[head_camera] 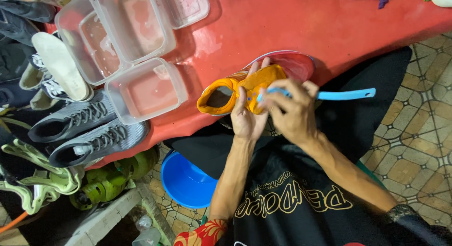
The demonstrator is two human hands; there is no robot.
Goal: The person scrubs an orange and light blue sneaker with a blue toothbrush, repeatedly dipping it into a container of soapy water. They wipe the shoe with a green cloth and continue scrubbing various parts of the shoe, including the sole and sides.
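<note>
An orange shoe [230, 88] lies on its side at the edge of a red table [301, 25], its opening facing left. My left hand [247, 119] cups the shoe from below, fingers reaching up over its upper. My right hand [289, 112] grips a light blue brush [346, 94] by its head end, pressed against the shoe's side, with the handle sticking out to the right. A shallow round clear dish [296, 62] sits under the shoe's toe.
Several clear plastic tubs [146, 88] with water stand at the table's left. Grey sneakers [89, 128] and other shoes are piled further left. A blue basin [186, 180] sits on the tiled floor below, beside green gas canisters [113, 178].
</note>
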